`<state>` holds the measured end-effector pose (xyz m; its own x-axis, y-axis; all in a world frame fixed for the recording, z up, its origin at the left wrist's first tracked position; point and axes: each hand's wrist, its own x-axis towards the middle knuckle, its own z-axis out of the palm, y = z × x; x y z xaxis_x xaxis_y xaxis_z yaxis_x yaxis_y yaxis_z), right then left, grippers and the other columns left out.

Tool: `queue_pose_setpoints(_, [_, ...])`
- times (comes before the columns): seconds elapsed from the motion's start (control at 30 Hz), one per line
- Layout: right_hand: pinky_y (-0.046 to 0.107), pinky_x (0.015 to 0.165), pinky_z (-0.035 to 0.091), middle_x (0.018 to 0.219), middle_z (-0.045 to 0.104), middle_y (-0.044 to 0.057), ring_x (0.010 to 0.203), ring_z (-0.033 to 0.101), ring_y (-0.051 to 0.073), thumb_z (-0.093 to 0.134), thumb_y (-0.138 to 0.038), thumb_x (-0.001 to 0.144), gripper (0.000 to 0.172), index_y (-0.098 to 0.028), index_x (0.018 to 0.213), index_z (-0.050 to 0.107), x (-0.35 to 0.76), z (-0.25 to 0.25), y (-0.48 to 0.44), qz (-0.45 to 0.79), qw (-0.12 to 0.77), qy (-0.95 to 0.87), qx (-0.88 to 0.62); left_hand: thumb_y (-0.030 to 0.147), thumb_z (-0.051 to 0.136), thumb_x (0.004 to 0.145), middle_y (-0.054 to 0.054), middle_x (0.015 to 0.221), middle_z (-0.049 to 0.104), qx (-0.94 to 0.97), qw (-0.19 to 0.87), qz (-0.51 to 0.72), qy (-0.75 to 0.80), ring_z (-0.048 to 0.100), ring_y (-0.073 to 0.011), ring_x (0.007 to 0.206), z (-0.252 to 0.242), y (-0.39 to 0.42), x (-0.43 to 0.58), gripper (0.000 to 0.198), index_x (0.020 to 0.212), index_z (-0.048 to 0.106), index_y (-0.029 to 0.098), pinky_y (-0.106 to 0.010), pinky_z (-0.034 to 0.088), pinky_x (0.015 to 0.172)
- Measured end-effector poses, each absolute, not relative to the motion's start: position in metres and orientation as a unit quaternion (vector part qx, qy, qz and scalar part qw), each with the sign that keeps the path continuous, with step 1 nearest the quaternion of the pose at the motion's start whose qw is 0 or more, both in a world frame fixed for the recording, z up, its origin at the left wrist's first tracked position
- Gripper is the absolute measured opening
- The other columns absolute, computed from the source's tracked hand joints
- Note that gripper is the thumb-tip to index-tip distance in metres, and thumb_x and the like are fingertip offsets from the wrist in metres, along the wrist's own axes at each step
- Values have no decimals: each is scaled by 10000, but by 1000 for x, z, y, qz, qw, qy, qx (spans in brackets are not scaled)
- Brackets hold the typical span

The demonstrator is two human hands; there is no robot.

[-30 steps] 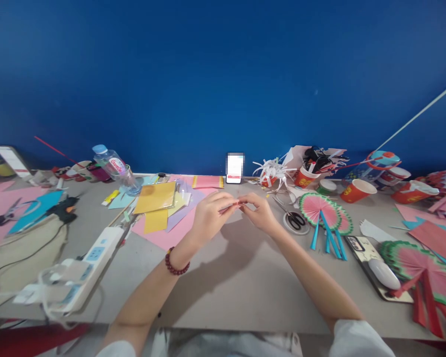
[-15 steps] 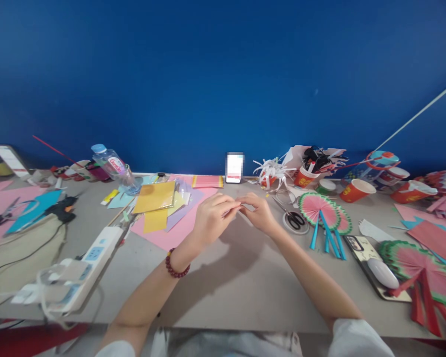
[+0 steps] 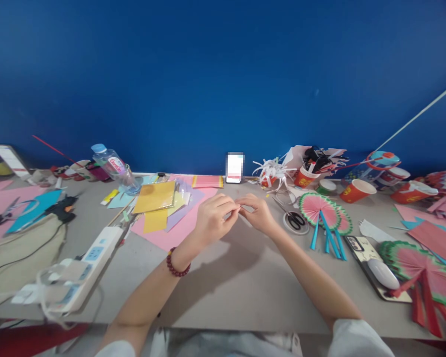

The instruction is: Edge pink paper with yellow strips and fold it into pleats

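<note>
My left hand (image 3: 212, 218) and my right hand (image 3: 257, 213) meet above the middle of the grey table (image 3: 230, 282), fingertips pinched together on a small thin pink strip (image 3: 238, 207) that is mostly hidden between them. A red bead bracelet (image 3: 176, 265) circles my left wrist. Just behind my left hand lies a pink paper sheet (image 3: 171, 230) under yellow and lilac sheets (image 3: 158, 201). Black-handled scissors (image 3: 293, 216) rest on a tape roll to the right of my right hand.
Pink-and-green paper fans with blue handles (image 3: 325, 215) and red handles (image 3: 423, 272) lie at right, with red paper cups (image 3: 357, 190) behind. A phone (image 3: 235, 167) stands against the blue wall. At left are a power strip (image 3: 85, 263), glue gun (image 3: 61, 210) and water bottle (image 3: 113, 166).
My hands stay pinched together in the same spot; only the fingers have shifted slightly on the small strip.
</note>
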<state>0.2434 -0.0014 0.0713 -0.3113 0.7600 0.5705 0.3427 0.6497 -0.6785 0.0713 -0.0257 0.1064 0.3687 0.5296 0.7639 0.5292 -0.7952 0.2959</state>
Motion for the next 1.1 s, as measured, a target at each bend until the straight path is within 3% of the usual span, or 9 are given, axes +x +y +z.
queue_pose_setpoints(0.13, [354, 764, 470, 847, 732, 54, 784, 622, 191, 574, -277, 857, 151, -233, 818, 714, 242, 74, -4, 234, 455, -788, -342, 149, 509, 849, -4, 656, 599, 827, 19, 451, 336, 508, -132, 648, 111, -30, 71, 192, 667, 561, 183, -260, 418, 609])
queue_pose_setpoints(0.37, [351, 751, 468, 822, 733, 51, 748, 617, 184, 572, -302, 865, 168, -240, 811, 719, 243, 76, -3, 226, 467, -776, -358, 255, 597, 859, -21, 859, 685, 846, 60, 392, 356, 599, -156, 804, 119, -28, 61, 71, 861, 649, 207, -285, 481, 718])
queue_pose_setpoints(0.77, [342, 762, 467, 822, 723, 49, 772, 617, 181, 582, -283, 853, 143, -229, 804, 706, 243, 75, -3, 238, 467, -775, -354, 171, 558, 873, -9, 859, 684, 844, 84, 389, 358, 606, -138, 794, 122, -28, 58, 141, 922, 679, 224, -265, 501, 701])
queue_pose_setpoints(0.87, [334, 752, 477, 806, 712, 52, 783, 622, 183, 594, -312, 835, 150, -214, 775, 691, 242, 74, -3, 274, 450, -764, -372, 190, 539, 891, -15, 898, 690, 842, 61, 407, 350, 615, -142, 837, 120, -21, 55, 151, 964, 667, 223, -277, 509, 736])
queue_pose_setpoints(1.0, [323, 697, 501, 747, 685, 36, 701, 626, 165, 640, -372, 772, 186, -187, 770, 655, 241, 66, 2, 398, 470, -666, -421, 206, 546, 886, -58, 1059, 668, 826, -59, 445, 339, 587, -194, 985, 118, -9, 52, 225, 1098, 619, 217, -357, 476, 853])
queue_pose_setpoints(1.1, [304, 629, 520, 653, 646, -11, 594, 606, 136, 713, -384, 686, 301, -182, 879, 602, 240, 59, 9, 501, 517, -545, -430, 223, 550, 880, -50, 958, 663, 839, -84, 418, 338, 578, -193, 917, 110, -6, 56, 133, 973, 643, 213, -340, 454, 802])
